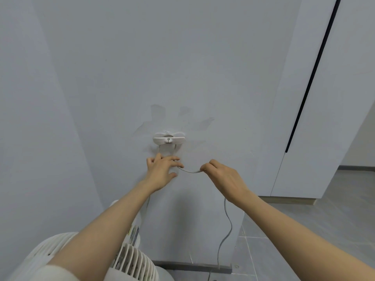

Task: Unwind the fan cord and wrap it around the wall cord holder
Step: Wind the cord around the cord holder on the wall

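Cord (189,170), thin and pale, strung in a shallow sag between both hands, just below the holder (169,140) on the wall (182,67). Holder white, winged, fixed flat to the grey paint, scuff marks above it. A loop or two of cord already hanging under the wings, dropping toward the left hand. Left hand (161,173) up against the wall right beneath the holder, fingers (172,159) spread fairly wide, tips touching the cord where the strand leaves them; no firm closed grip visible there, more a loose guiding touch. Right hand (225,179) a little off to the right, level with the left, fingers curled in tight, pinching the cord at its near end. Below the right wrist, more cord trailing down in a lazy wave, grey against the wall, reaching the dark skirting (192,266) and the tiled floor (284,240). Fan (132,262) low in the corner, white slatted grille, partly hidden behind the left forearm, close to the wall. White door (324,98) with a long black handle strip to the right, well apart from the hands.
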